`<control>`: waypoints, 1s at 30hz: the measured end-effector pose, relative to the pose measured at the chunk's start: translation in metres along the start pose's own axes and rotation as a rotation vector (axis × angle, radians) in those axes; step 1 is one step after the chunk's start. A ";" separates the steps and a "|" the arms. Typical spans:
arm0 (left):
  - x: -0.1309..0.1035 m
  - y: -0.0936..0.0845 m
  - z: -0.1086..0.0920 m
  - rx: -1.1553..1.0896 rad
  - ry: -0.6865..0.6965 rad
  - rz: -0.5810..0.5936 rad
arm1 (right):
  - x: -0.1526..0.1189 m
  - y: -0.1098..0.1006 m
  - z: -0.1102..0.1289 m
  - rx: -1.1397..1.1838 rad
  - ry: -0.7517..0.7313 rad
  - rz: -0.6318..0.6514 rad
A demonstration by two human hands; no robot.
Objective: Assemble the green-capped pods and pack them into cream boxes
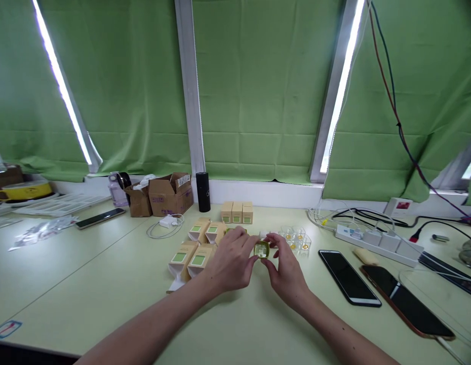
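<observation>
Between my two hands, just above the table, is a small square green container (262,249) with a pale inside. My left hand (235,258) pinches its left side with thumb and fingers. Thumb and fingers of my right hand (286,268) close on its right edge. Left of my left hand lie several kraft cardboard boxes (185,256) with green labels, some with flaps standing open. Another green piece (231,230) is partly hidden behind my left hand. Several small clear containers (296,238) with gold-coloured bits inside stand beyond my right hand.
Three closed kraft boxes (237,213) stand in a row at the back, beside a black cylinder (202,192). Brown cartons (170,195) and a white charger (169,221) are further left. To the right lie two phones (349,278) and a white power strip (378,244) with cables.
</observation>
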State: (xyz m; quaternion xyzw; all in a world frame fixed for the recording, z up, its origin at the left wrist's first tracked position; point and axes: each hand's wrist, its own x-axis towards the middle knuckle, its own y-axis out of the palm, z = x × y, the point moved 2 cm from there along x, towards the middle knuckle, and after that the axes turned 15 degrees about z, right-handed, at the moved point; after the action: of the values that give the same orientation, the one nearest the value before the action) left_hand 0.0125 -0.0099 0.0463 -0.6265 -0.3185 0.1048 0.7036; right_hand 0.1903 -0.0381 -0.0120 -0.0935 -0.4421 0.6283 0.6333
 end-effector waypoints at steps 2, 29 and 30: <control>-0.003 -0.003 0.005 -0.097 0.018 -0.074 | -0.001 -0.001 0.004 0.020 -0.039 -0.023; -0.010 0.013 0.013 -0.265 0.246 -0.402 | -0.006 -0.003 0.016 -0.099 -0.323 -0.219; -0.010 0.014 0.013 -0.273 0.248 -0.396 | -0.006 -0.002 0.015 -0.081 -0.301 -0.215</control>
State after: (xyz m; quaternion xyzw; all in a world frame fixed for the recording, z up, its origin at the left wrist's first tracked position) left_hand 0.0008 -0.0017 0.0304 -0.6489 -0.3574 -0.1564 0.6532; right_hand 0.1831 -0.0500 -0.0043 0.0237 -0.5643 0.5455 0.6192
